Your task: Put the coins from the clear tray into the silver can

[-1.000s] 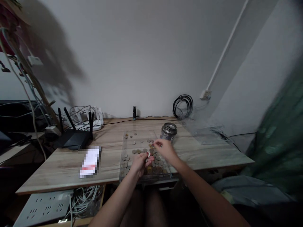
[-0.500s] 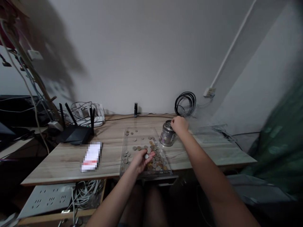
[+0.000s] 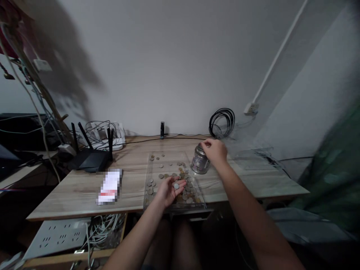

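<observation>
One silver coin (image 3: pixel 176 186), round, flat.

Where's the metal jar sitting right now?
In the head view, the metal jar stands on the wooden desk, just right of the clear coin tray, with the right hand on its top.

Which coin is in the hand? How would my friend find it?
Start at the wooden desk and find the clear tray scattered with coins near its front edge. The left hand lies palm up over that tray. One silvery coin rests on its fingers, the only coin lifted off the tray, while the others lie flat inside.
</observation>
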### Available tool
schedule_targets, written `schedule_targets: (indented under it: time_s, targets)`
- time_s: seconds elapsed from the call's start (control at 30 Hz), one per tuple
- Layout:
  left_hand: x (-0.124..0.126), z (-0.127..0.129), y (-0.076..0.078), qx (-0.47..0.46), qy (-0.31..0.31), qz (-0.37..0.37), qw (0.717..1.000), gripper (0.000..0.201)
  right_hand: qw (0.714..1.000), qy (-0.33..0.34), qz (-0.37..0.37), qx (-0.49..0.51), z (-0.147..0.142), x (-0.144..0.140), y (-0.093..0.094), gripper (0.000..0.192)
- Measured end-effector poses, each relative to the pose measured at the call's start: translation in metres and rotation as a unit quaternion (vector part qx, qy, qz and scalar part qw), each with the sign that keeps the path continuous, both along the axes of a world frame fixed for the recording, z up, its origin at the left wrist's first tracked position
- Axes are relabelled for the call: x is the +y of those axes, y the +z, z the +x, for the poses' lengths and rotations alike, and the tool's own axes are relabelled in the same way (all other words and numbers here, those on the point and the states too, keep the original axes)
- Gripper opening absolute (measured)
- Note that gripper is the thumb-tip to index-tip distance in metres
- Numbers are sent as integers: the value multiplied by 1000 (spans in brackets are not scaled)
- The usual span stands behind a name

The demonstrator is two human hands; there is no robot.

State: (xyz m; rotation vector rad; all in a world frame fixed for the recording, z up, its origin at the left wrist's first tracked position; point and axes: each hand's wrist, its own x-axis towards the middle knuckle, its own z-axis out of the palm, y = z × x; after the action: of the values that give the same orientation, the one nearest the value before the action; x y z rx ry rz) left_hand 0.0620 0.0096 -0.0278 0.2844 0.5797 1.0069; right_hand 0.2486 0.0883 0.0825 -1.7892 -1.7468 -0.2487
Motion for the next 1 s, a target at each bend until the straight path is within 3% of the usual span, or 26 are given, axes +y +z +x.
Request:
schedule_targets:
  time_s: [0.1, 0.2, 0.3, 0.63, 0.8, 0.9, 0.97, 1.0]
  targets:
    - [-1, -1, 1, 7, 13, 1, 1000, 28, 996, -74, -43, -27, 25, 31, 12, 22]
    - [-1, -1, 3, 2, 29, -6, 1000, 30, 992, -86, -72, -51, 32, 42, 5, 21]
    - [-1, -2, 4, -6, 34, -8, 999, 29, 992, -95, -49, -61, 31, 42, -2, 24]
    - [-2, -2, 5, -17, 30, -3, 999, 28, 991, -86, -46, -87, 25, 35, 3, 28]
    - [-3, -3, 4, -22, 41, 6, 999, 31, 987, -74, -95, -105, 29, 42, 10, 27]
    - [-3, -5, 3, -46, 44, 4, 998, 37, 993, -31, -39, -109, 13, 18, 9, 33]
    - [-3, -5, 3, -66, 49, 2, 997, 40, 991, 68, 1, -114, -9, -13, -4, 33]
    - [-4, -5, 4, -75, 54, 4, 996, 40, 983, 136, -16, -120, -21, -30, -16, 31]
